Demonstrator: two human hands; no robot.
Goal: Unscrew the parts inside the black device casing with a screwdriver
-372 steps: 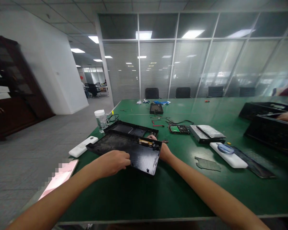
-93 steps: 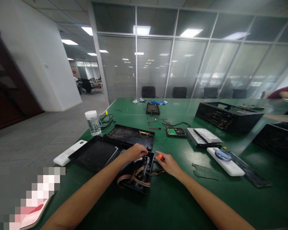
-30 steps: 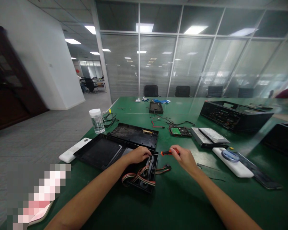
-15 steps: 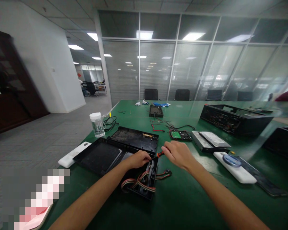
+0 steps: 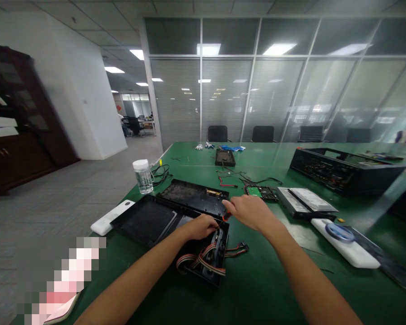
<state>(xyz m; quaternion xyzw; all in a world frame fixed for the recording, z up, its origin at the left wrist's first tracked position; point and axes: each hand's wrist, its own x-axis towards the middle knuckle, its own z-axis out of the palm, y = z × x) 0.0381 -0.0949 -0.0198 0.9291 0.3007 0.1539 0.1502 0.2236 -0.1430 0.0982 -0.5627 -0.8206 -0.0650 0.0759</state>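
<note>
An open black plastic case (image 5: 149,221) lies on the green table (image 5: 257,289), with striped ribbon cables (image 5: 198,262) spilling over its near right corner. My left hand (image 5: 199,227) rests curled on the inside of that corner, fingers closed on a part I cannot make out. My right hand (image 5: 248,211) hovers just right of it, closed round a small orange-handled screwdriver (image 5: 226,216) whose tip points down at the spot by my left fingers. A second black case panel (image 5: 194,197) lies right behind.
A clear jar (image 5: 144,176) and a white bar (image 5: 111,217) stand at the left edge. A green circuit board (image 5: 260,192), a metal drive (image 5: 306,202), a white bar with a tape ring (image 5: 345,239) and a large black chassis (image 5: 345,169) lie to the right. Loose cables (image 5: 233,174) sit mid-table.
My right hand has swung the screwdriver from lying level to pointing down beside my left fingers. The left hand has stayed on the case corner. Earlier the case panel was lifted and turned over.
</note>
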